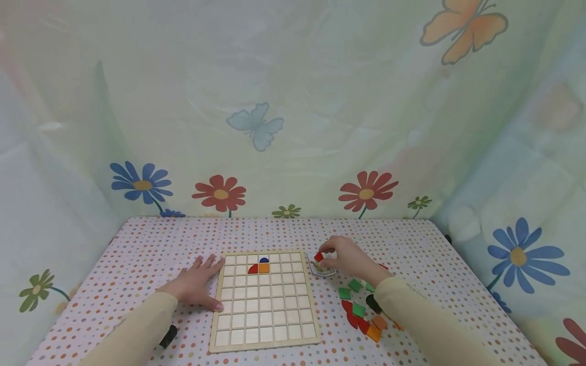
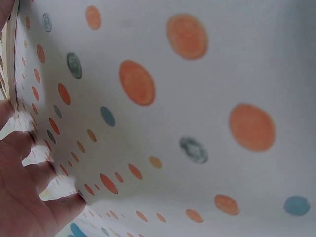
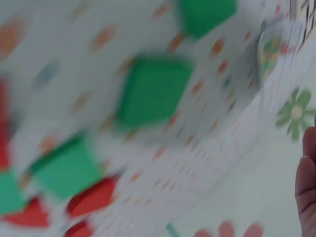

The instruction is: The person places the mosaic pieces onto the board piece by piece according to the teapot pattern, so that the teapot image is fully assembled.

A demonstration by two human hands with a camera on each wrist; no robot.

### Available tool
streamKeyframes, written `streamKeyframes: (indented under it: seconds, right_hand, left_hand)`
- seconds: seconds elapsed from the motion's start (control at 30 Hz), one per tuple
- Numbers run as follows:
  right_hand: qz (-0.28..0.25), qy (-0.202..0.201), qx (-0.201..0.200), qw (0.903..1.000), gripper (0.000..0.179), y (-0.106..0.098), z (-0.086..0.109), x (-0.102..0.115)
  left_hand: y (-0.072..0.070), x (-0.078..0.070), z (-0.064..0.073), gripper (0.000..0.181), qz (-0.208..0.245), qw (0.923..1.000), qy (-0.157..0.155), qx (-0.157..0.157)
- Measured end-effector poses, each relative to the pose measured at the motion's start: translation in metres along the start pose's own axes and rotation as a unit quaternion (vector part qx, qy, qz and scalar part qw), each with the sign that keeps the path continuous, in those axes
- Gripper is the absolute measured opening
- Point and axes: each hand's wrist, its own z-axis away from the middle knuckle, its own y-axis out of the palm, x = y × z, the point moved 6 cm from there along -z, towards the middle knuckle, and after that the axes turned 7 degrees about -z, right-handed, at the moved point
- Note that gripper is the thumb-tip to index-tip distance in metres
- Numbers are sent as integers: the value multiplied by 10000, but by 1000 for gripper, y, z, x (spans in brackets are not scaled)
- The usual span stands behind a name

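Note:
A pale wooden grid board (image 1: 265,334) lies flat on the table. Near its far edge sit a blue half-round piece (image 1: 264,260), an orange square (image 1: 264,268) and a red quarter-round piece (image 1: 254,269). My left hand (image 1: 194,285) rests with spread fingers along the board's left edge, thumb over the rim. My right hand (image 1: 347,258) pinches a small red piece (image 1: 319,256) between thumb and fingertips. That piece is held over a white-edged pattern card (image 1: 323,272), just right of the board, and partly covers its colored picture.
Loose green squares (image 1: 358,310), red curved pieces (image 1: 352,320) and orange squares (image 1: 373,333) lie right of the board, some under the right forearm. A black object (image 1: 169,336) sits beside the left sleeve, another black one (image 1: 373,304) among the pieces. Flowered cloth walls surround the table.

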Motion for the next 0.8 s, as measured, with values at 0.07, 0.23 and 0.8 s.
streamKeyframes:
  seconds: [0.07,0.23,0.8]
  right_hand:
    - [-63,-110,140,9998,29,11,-7,10]
    - [-79,-329,403,9986,25,36,-23,34]
    - [640,-653,985,9909,25,79,-55,71]
  left_hand:
    - [1,0,-1,117,10,10000,-2,3]
    - [2,2,-2,117,3,10000,-18,-9]
    - [1,2,-1,118,-20,9999,-37,-153]
